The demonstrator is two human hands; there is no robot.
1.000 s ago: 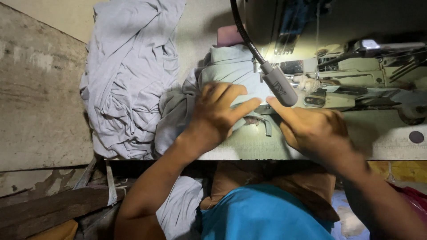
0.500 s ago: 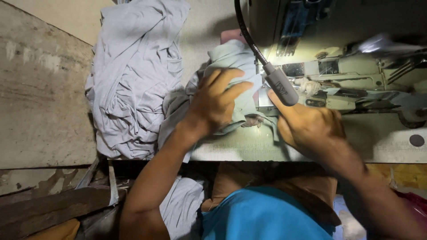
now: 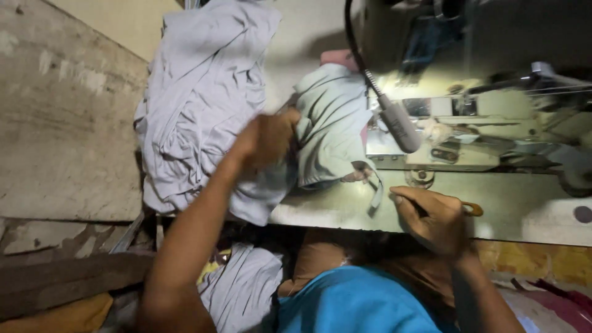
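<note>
Pale sewing table [image 3: 493, 216], front edge nearest me. Item: grey-green fabric piece [image 3: 333, 123], bunched and creased, lying toward the table's left edge; my left hand [image 3: 265, 139] is closed on its left side. My right hand [image 3: 431, 219] rests at the front edge, curled around small tan-handled snips [image 3: 472, 209], well apart from the fabric. Adjacent: sewing machine [image 3: 468, 129] with gooseneck lamp [image 3: 398, 126] at right; heap of lilac-grey cloth [image 3: 197, 105] overhanging the left edge.

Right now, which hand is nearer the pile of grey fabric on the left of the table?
Left. The left hand grips a pale green garment right beside the grey fabric pile. The right hand rests on the table edge, well off to the other side.
</note>
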